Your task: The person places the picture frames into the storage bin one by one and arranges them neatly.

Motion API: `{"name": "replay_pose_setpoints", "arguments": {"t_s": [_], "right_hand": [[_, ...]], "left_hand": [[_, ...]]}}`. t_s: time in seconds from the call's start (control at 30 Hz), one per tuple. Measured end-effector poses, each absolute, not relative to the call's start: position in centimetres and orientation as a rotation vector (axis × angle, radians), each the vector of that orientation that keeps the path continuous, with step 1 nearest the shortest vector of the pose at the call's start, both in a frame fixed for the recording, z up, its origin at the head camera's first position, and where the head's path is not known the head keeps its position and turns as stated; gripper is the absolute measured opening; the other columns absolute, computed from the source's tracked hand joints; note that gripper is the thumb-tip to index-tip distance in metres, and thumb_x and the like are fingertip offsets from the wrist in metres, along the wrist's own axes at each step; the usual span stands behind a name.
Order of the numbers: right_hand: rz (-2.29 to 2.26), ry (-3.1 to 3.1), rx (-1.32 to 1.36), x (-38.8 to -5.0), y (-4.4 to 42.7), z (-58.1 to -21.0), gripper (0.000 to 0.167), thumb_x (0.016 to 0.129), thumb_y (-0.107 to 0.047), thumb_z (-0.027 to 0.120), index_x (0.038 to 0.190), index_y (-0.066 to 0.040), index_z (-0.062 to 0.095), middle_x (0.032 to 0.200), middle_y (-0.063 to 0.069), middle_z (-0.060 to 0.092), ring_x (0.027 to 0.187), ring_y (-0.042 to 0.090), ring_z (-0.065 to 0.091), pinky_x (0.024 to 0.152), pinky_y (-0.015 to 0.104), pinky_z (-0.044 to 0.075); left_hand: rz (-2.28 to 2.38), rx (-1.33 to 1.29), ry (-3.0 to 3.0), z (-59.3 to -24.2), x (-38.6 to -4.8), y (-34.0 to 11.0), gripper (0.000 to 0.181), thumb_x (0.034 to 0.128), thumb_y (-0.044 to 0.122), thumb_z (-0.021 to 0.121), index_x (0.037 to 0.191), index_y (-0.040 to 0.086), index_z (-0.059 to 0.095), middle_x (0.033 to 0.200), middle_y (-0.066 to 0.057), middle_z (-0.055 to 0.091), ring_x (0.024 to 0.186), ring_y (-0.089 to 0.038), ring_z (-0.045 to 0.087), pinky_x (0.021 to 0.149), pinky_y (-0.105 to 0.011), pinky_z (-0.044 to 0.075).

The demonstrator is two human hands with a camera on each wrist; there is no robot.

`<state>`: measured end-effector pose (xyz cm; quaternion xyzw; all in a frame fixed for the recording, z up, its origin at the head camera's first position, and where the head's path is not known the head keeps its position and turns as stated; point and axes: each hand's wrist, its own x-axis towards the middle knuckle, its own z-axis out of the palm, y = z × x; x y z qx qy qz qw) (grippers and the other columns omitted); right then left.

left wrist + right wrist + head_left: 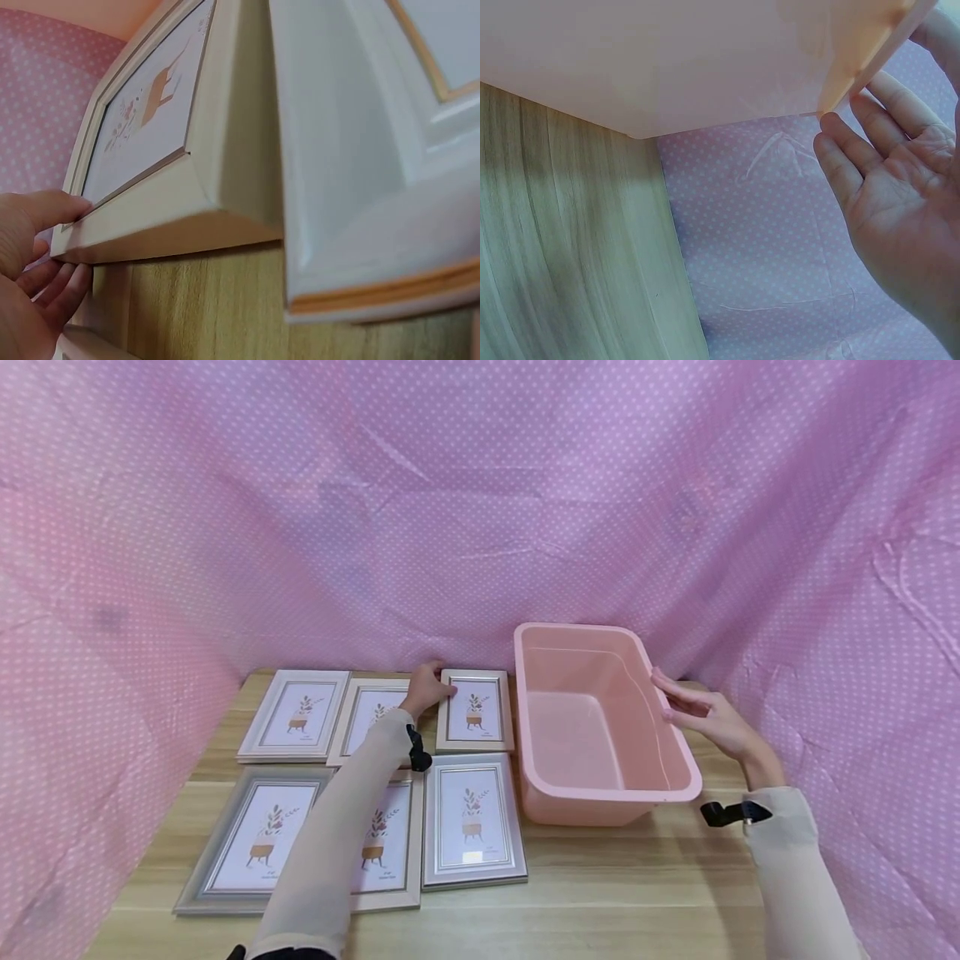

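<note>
Six picture frames lie in two rows on the left. My left hand [426, 689] pinches the left edge of the small cream frame [474, 744] at the back right of the rows; in the left wrist view the thumb of that hand [30, 247] rests on the face of the frame [161, 210] and the fingers are at its side. On the right stands a pink bin [585, 810]. My right hand [720, 727] touches the bin's right rim, its fingers mostly straight; the right wrist view shows this hand [907, 172] with fingertips at the rim, palm visible.
A silver-white frame [517, 860] lies in front of the cream one, left of the bin. Further left are a white frame [255, 731] and a grey frame [210, 868]. A pink dotted cloth [480, 510] hangs behind the wooden table [600, 910].
</note>
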<state>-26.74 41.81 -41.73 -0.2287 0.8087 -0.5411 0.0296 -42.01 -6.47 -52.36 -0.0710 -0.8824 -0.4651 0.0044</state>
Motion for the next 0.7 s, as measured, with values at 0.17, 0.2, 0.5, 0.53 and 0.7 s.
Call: {"name": "replay_pose_setpoints", "arguments": {"t_s": [0.17, 0.2, 0.5, 0.53, 0.7], "right_hand": [[-1.672, 2.493, -0.693, -26.8, 41.9, -41.8, 0.055, 0.098, 0.007, 0.059, 0.150, 0.006, 0.041, 0.164, 0.011, 0.030, 0.138, -0.009, 0.044, 0.109, 0.009, 0.039], [-1.674, 2.490, -0.687, -26.8, 41.9, -41.9, 0.055, 0.098, 0.006, 0.059, 0.150, 0.006, 0.041, 0.164, 0.010, 0.030, 0.138, -0.009, 0.044, 0.109, 0.009, 0.039], [-1.697, 2.489, -0.722, -27.0, 41.8, -42.1, 0.055, 0.098, 0.007, 0.059, 0.149, 0.008, 0.040, 0.163, 0.009, 0.033, 0.140, -0.009, 0.042, 0.111, 0.009, 0.037], [-1.702, 2.485, -0.730, -27.0, 41.9, -42.2, 0.055, 0.098, 0.008, 0.059, 0.149, 0.008, 0.040, 0.163, 0.008, 0.033, 0.140, -0.008, 0.042, 0.111, 0.009, 0.037], [-1.738, 2.445, -0.753, -27.1, 42.0, -42.4, 0.054, 0.097, 0.010, 0.057, 0.149, 0.011, 0.039, 0.163, 0.005, 0.032, 0.141, -0.008, 0.041, 0.112, 0.009, 0.037]], "left_hand": [[-1.510, -0.186, -2.761, -52.3, -42.2, -6.5, 0.049, 0.0818, 0.000, 0.076, 0.128, -0.005, 0.064, 0.118, -0.021, 0.067, 0.101, -0.028, 0.058, 0.091, -0.037, 0.054], [-1.520, -0.176, -2.761, -52.2, -42.2, -6.5, 0.048, 0.0821, 0.000, 0.076, 0.129, -0.005, 0.064, 0.119, -0.021, 0.067, 0.101, -0.028, 0.058, 0.092, -0.038, 0.054], [-1.543, -0.166, -2.740, -52.2, -41.8, -6.0, 0.052, 0.0816, -0.002, 0.077, 0.131, -0.008, 0.062, 0.123, -0.024, 0.067, 0.105, -0.029, 0.061, 0.095, -0.040, 0.056], [-1.549, -0.163, -2.742, -52.3, -41.7, -5.9, 0.053, 0.0815, -0.002, 0.077, 0.131, -0.008, 0.061, 0.124, -0.025, 0.067, 0.106, -0.029, 0.061, 0.095, -0.040, 0.056], [-1.569, -0.132, -2.722, -52.3, -41.6, -5.5, 0.056, 0.0803, -0.005, 0.074, 0.133, -0.009, 0.059, 0.127, -0.026, 0.066, 0.112, -0.032, 0.062, 0.100, -0.042, 0.056]]}}
